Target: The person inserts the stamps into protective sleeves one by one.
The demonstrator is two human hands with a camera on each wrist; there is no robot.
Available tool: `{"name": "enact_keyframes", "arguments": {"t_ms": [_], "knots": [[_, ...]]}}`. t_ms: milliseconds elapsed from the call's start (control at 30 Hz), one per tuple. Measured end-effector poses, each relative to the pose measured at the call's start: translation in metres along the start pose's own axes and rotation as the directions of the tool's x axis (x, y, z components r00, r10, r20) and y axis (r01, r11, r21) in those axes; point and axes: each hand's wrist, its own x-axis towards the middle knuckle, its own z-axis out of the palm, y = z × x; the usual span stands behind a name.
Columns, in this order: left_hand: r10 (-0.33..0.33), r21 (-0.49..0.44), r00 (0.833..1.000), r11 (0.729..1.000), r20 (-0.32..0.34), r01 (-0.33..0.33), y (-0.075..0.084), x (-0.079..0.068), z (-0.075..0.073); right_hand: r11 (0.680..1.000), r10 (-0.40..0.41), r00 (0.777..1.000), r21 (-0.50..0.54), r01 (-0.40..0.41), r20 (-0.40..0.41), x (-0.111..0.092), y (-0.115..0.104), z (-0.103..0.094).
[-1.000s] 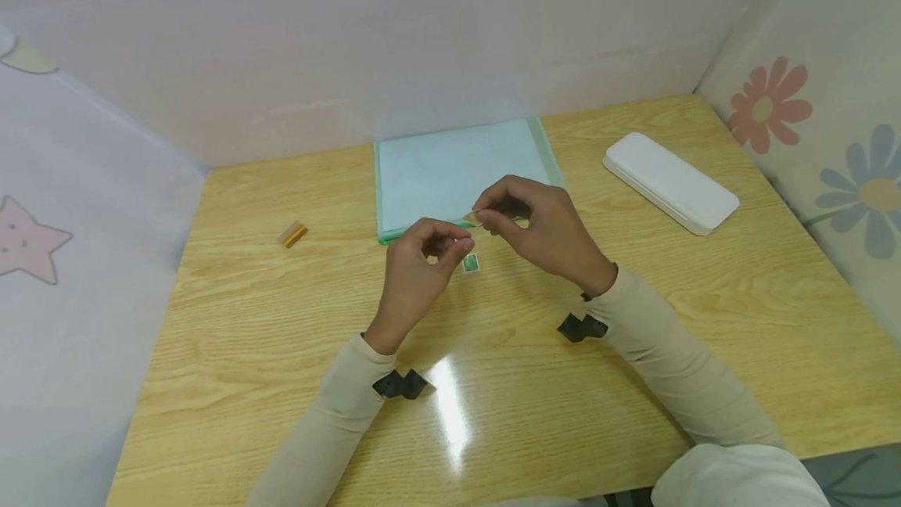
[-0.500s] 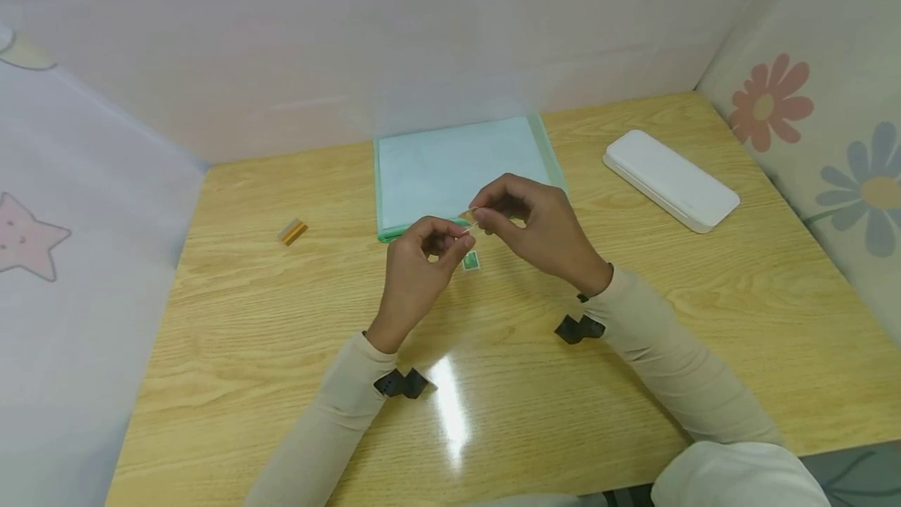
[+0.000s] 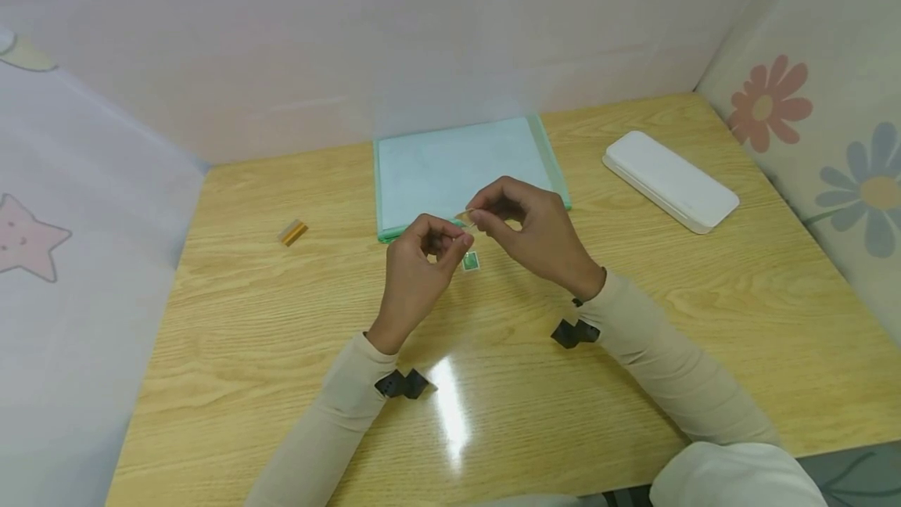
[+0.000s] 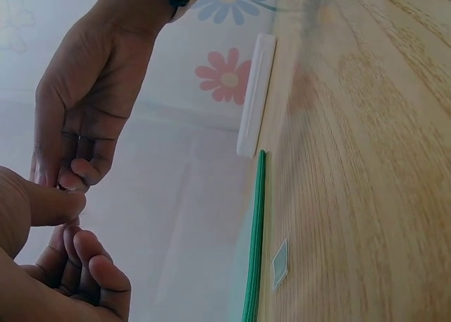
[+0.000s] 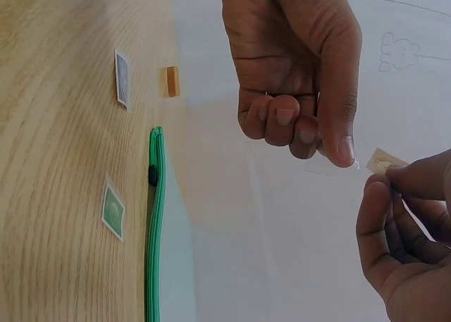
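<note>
My right hand [image 3: 531, 229] pinches a small tan stamp [image 5: 380, 160] between thumb and forefinger. Facing it, my left hand [image 3: 418, 272] has thumb and forefinger pressed together, with a tiny clear sliver [image 5: 356, 165] showing at the thumb tip; I cannot tell what it is. Both hands are raised over the table, their fingertips close together. Below them lies a green stamp [image 3: 471, 261] with a white border. A grey stamp [image 5: 122, 79] lies further left in the right wrist view, and the left hand hides it in the head view.
Behind the hands lies a pale zip pouch [image 3: 457, 170] with green edging. A white case [image 3: 672, 182] stands at the back right of the wooden table [image 3: 281, 350]. On the left is a small brown and orange block [image 3: 293, 233]. Walls border the back and sides.
The right hand has shifted slightly left, bringing the tan stamp closer to the left fingertips. My left hand has hardly moved, and the things on the table stay put.
</note>
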Motion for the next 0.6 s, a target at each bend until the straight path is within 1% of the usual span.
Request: {"name": "enact_keyframes", "arguments": {"t_ms": [267, 400, 500, 600], "knots": [[0.013, 0.003, 1.000, 1.000, -0.003, -0.013, 0.000, 0.000, 0.001, 1.000, -0.004, 1.000, -0.008, 0.004, -0.004, 0.000, -0.001, 0.001], [0.024, 0.000, 1.000, 1.000, -0.010, -0.024, 0.000, 0.000, 0.001, 1.000, -0.007, 1.000, -0.028, 0.006, -0.007, 0.000, -0.001, 0.001], [0.035, -0.009, 0.999, 0.999, -0.012, -0.035, 0.000, 0.000, 0.000, 0.999, -0.015, 1.000, -0.038, 0.014, -0.011, 0.000, 0.004, 0.002], [0.038, -0.024, 0.999, 0.999, -0.015, -0.038, 0.000, 0.000, 0.000, 0.999, -0.013, 1.000, -0.044, 0.013, -0.006, 0.000, 0.015, 0.001]]}}
